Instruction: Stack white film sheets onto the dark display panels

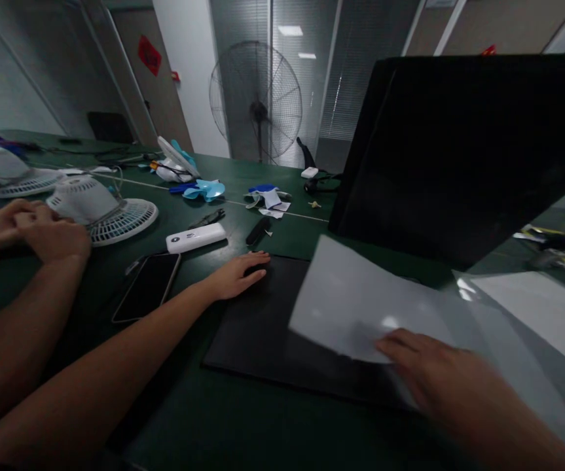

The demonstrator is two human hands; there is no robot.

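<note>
In the head view, the white sheet (pixel 355 301) sits right of centre, above the black mat (pixel 272 333), its long axis sloping down toward the lower right, one short edge facing left. It's thin and smooth, with glare on it. The right hand (pixel 424 366) has its fingers pinched on the lower edge; the left hand (pixel 240 275) lies with fingers loosely extended at the mat's upper-left corner, grasping nothing. Left of centre, a glossy white power bank (pixel 196 238) carries dark print too small for me to read.
</note>
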